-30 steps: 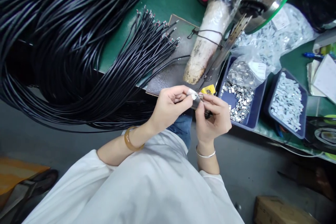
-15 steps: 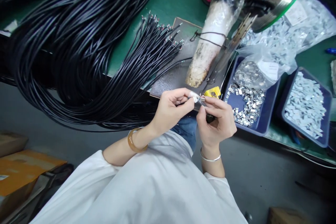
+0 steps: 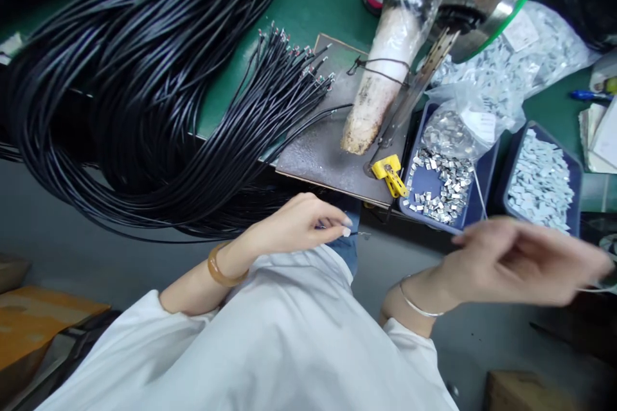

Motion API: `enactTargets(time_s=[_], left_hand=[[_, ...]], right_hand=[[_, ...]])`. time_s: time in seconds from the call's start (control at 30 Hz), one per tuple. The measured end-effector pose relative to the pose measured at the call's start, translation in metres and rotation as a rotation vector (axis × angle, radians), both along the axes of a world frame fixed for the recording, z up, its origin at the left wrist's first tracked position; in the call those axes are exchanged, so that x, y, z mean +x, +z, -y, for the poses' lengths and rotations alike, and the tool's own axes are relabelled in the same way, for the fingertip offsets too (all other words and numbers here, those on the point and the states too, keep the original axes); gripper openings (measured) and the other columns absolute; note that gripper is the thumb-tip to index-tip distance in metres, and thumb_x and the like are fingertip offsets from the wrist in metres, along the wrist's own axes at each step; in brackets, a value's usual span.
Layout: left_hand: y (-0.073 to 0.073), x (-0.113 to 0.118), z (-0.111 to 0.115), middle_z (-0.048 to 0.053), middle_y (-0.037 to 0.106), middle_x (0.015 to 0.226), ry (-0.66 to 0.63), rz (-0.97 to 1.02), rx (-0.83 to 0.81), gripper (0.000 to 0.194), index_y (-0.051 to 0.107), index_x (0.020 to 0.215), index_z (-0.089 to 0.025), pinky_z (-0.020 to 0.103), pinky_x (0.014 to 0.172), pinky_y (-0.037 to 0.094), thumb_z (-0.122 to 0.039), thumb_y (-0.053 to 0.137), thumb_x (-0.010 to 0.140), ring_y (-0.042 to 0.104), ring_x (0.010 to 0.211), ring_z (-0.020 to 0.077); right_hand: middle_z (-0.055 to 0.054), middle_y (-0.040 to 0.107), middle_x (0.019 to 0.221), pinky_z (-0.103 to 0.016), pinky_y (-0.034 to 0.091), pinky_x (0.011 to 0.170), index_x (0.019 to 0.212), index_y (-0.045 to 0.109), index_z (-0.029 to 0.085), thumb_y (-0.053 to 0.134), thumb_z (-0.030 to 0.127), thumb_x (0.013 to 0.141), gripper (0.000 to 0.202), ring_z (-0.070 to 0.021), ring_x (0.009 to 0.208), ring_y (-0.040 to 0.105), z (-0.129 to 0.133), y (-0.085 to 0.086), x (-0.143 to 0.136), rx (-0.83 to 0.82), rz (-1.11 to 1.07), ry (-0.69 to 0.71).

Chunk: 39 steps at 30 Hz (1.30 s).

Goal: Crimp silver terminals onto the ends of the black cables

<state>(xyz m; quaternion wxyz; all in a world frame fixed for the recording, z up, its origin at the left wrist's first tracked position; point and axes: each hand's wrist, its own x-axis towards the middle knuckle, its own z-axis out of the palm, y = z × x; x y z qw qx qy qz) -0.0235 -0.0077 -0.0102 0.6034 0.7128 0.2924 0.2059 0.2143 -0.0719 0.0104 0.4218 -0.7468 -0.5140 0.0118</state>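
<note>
Between the thumb and fingers of my left hand [image 3: 308,221] is the end of a black cable [image 3: 354,233], with thin bare strands sticking out to the right. My right hand [image 3: 525,263] is at the right, smeared by motion, in front of the table edge; a thin pale strand [image 3: 479,191] runs up from beside it, and whether the fingers hold anything is unclear. Up and left of my left hand lies a large bundle of black cables [image 3: 270,103], their stripped ends on a brown board [image 3: 318,148]. A yellow clip [image 3: 388,168] sits at the board's right corner.
A wrapped post with a blunt pale tip [image 3: 371,103] stands over the board. To its right are a blue tray of small metal pieces [image 3: 446,189], a tray of pale pieces [image 3: 542,180], a plastic bag [image 3: 540,54] and a green-rimmed reel [image 3: 506,19].
My hands have parted. The left moved down and left with the cable end; the right swung far to the right. The yellow clip now shows fully.
</note>
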Motion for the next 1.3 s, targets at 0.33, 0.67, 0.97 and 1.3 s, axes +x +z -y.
enactTargets(time_s=[0.33, 0.67, 0.97, 1.3], left_hand=[[-0.019, -0.006, -0.086, 0.006, 0.066, 0.085, 0.845, -0.084, 0.475, 0.015, 0.068, 0.076, -0.019, 0.029, 0.073, 0.045, -0.029, 0.077, 0.080, 0.061, 0.081, 0.0201], [-0.002, -0.025, -0.064, -0.002, 0.066, 0.074, 1.161, 0.573, 0.067, 0.021, 0.062, 0.078, -0.023, 0.023, 0.042, 0.031, -0.036, 0.079, 0.081, 0.045, 0.049, 0.0063], [0.012, 0.023, 0.000, -0.005, 0.054, 0.051, 0.336, 0.524, -0.606, 0.026, 0.062, 0.083, -0.016, 0.018, 0.035, 0.023, -0.038, 0.078, 0.081, 0.036, 0.037, 0.0033], [0.009, 0.036, -0.002, -0.004, 0.059, 0.057, 0.433, 0.453, -0.437, 0.028, 0.067, 0.076, -0.013, 0.017, 0.048, 0.043, -0.035, 0.084, 0.072, 0.051, 0.048, 0.0050]], right_hand=[[0.000, 0.063, 0.072, -0.033, 0.045, 0.069, 0.070, 0.059, 0.023, 0.064, 0.025, 0.079, 0.011, -0.0170, 0.067, 0.056, -0.066, -0.009, 0.048, -0.286, 0.365, 0.095], [0.001, 0.064, 0.075, -0.029, 0.047, 0.061, 0.070, 0.059, 0.022, 0.065, 0.021, 0.076, 0.009, -0.0150, 0.068, 0.060, -0.020, -0.002, 0.036, -0.078, 0.175, 0.064], [0.000, 0.070, 0.084, -0.033, 0.063, 0.066, 0.076, 0.062, 0.021, 0.076, 0.019, 0.080, 0.015, -0.0165, 0.074, 0.072, -0.010, 0.009, -0.043, 0.242, -0.308, 0.202], [-0.001, 0.072, 0.095, -0.030, 0.064, 0.074, 0.087, 0.073, 0.023, 0.071, 0.019, 0.087, 0.004, -0.0149, 0.088, 0.074, -0.020, -0.016, -0.060, 0.149, -0.435, 0.374]])
